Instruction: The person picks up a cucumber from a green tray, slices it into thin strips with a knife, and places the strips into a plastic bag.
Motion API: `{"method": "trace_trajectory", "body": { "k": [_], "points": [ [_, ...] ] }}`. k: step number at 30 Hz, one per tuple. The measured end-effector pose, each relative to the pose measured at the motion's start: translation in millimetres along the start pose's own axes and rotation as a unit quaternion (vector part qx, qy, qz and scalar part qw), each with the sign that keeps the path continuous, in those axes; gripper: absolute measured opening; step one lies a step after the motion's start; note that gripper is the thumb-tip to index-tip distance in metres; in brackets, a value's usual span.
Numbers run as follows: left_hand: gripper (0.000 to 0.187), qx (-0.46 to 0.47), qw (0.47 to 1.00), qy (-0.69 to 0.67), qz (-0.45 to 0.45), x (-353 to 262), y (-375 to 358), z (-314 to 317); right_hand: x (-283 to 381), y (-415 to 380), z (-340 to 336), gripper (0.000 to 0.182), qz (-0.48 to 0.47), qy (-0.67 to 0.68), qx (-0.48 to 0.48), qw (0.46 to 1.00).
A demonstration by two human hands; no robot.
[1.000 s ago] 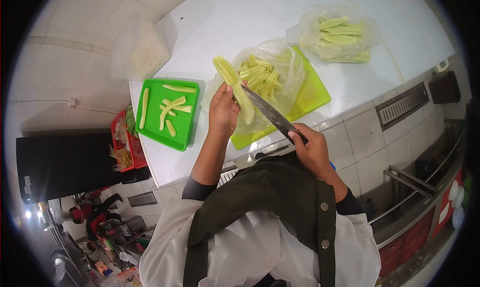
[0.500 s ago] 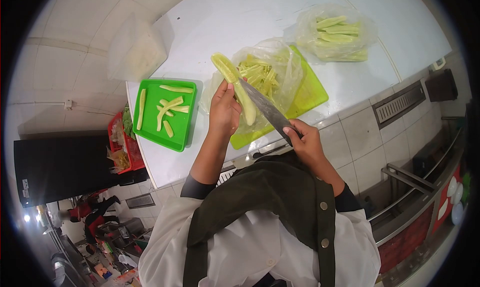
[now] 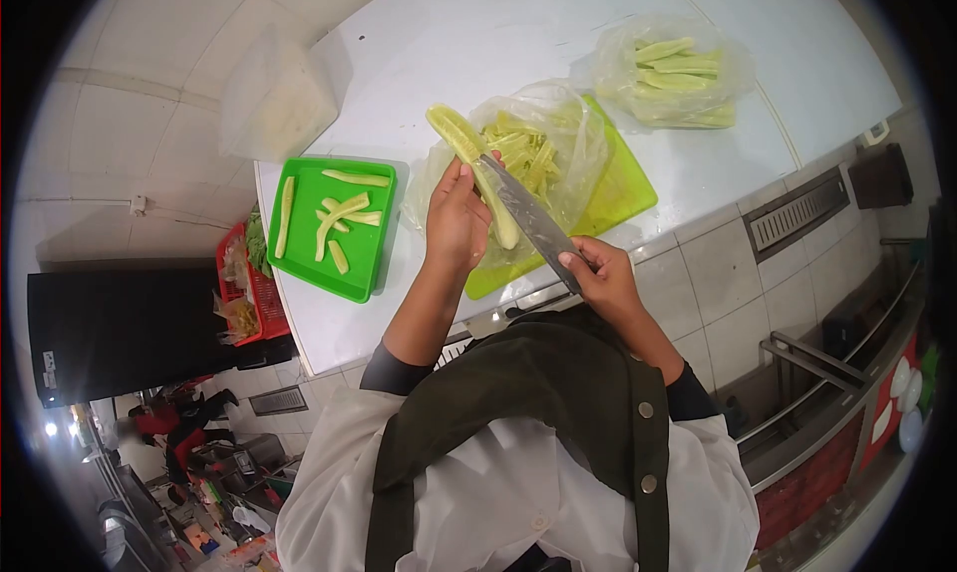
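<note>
My left hand (image 3: 460,218) holds a long pale cucumber half (image 3: 456,134), its cut face with the seeds turned up. In my right hand (image 3: 601,274) is the handle of a large knife (image 3: 530,216). The blade's tip end lies against the cucumber near my left fingers. Beneath them, an open clear plastic bag (image 3: 581,158) with cut cucumber cores (image 3: 523,153) rests on a yellow-green cutting board (image 3: 623,185). Several cucumber strips (image 3: 343,211) lie in a green tray (image 3: 362,286) left of my left hand.
A clear bag of cucumber pieces (image 3: 681,71) sits at the table's upper right. A translucent container (image 3: 274,99) stands at the upper left. Beyond the table's left edge are a red basket (image 3: 269,308) and a black cabinet (image 3: 130,323). A person in red (image 3: 159,420) is at the lower left.
Both hands, the cucumber and the knife have shifted very slightly; the knife still touches the cucumber. The view has moved a little.
</note>
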State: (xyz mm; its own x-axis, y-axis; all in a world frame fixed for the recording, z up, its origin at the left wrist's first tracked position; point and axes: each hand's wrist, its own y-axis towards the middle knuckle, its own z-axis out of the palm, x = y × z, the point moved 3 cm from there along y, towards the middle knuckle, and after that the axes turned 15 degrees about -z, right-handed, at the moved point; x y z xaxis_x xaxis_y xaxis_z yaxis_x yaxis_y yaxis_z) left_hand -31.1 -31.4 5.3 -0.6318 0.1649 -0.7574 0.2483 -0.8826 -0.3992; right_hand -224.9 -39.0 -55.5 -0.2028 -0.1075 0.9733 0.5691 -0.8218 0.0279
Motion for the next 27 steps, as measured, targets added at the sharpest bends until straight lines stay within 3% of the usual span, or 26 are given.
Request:
{"method": "trace_trajectory", "body": {
  "k": [3,12,18,21,24,27],
  "points": [
    [0.037,-0.007,1.0,-0.011,-0.012,-2.9,-1.5,-1.3,0.9,0.2,2.5,0.02,-0.048,-0.011,-0.007,0.999],
    [0.036,-0.023,1.0,0.008,-0.005,5.6,2.7,-2.4,-3.5,0.4,-0.4,0.017,0.132,0.151,0.074,0.977],
    [0.036,-0.05,0.998,0.039,0.028,2.3,4.9,-5.9,4.2,-2.9,-2.0,0.018,0.165,0.209,0.087,0.96],
    [0.036,-0.071,0.997,0.042,-0.011,-4.7,0.9,-6.3,12.0,-0.6,-7.1,0.019,0.132,0.169,0.048,0.976],
    [0.035,-0.093,0.995,0.043,-0.007,-3.6,3.4,-10.1,21.2,2.8,-9.6,0.02,-0.034,-0.085,0.02,0.996],
    [0.035,-0.078,0.994,0.068,0.018,0.9,10.0,-16.0,38.7,-2.4,-2.0,0.017,-0.056,-0.278,0.001,0.959]
  ]
}}
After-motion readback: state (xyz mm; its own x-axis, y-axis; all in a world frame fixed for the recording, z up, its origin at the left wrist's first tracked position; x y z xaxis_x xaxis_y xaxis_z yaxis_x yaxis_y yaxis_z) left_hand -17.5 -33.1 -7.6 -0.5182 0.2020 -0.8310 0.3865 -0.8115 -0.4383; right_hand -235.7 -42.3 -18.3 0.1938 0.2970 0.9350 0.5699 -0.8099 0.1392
